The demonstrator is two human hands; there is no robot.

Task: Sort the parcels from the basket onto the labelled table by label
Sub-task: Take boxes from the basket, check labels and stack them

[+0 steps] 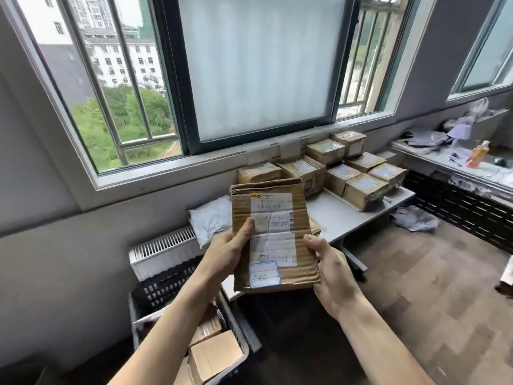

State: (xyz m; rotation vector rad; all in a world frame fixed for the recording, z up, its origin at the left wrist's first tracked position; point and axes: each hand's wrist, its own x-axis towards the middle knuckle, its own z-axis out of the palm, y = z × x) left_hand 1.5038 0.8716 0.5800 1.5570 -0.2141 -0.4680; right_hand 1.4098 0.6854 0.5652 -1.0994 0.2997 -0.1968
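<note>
Left grip (230, 254) and right grip (333, 270) both clasp one flat parcel (301, 207), held in the air.
From here I see the left thumb on its white label (273, 218) and the right fingers curled round its right edge. Down to the left stands the basket (155, 290) with cardboard boxes (213, 354) inside. Beyond is the desk (347, 215), carrying a grey bag (211, 220) and rows of brown boxes (358, 187).

Soft daylight from window (258, 68); wide-angle edge distortion; slight blur.
</note>
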